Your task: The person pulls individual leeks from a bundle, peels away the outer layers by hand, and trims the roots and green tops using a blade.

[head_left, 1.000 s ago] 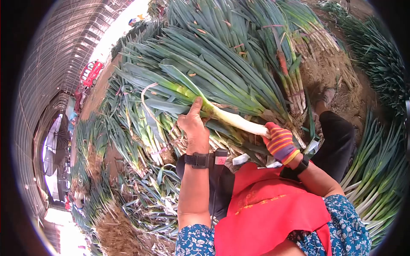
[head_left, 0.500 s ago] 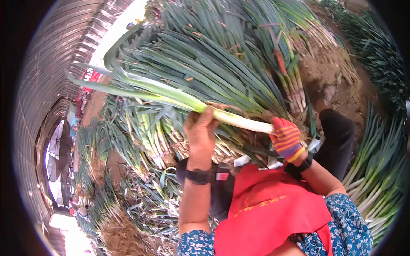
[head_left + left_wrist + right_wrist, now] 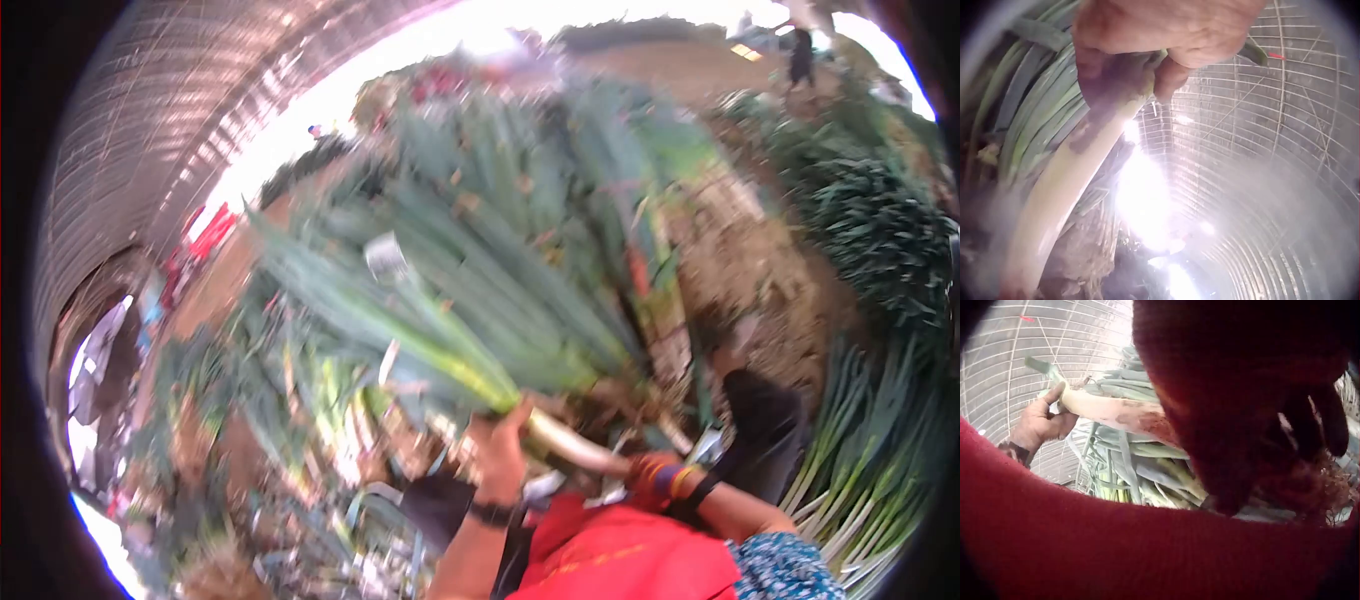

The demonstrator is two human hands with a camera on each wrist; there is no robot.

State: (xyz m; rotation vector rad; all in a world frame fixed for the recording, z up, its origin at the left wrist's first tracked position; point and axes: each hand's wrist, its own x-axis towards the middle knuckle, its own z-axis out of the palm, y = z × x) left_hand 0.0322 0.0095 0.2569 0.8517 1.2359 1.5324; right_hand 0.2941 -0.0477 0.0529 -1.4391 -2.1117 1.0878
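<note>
One long leek slants across the front of the body, its white stem toward the right and its green leaves fanning to the upper left. The bare left hand grips it where stem turns to leaf; the left wrist view shows that hand curled round the stem. At the root end, the striped-gloved right hand holds the stem. In the right wrist view the glove is dark and close, covering the root end, with the reddish-stained stem running to the left hand.
A large pile of leeks lies beyond the hands. Tied bundles stand at the left, and more leeks lie at the right. Bare soil shows at the upper right. A red apron covers the lap.
The head view has tilted up and is blurred. Both hands and the leek appear lower in it, near the apron, with both hands still gripping. The leaves now slant more steeply to the upper left.
</note>
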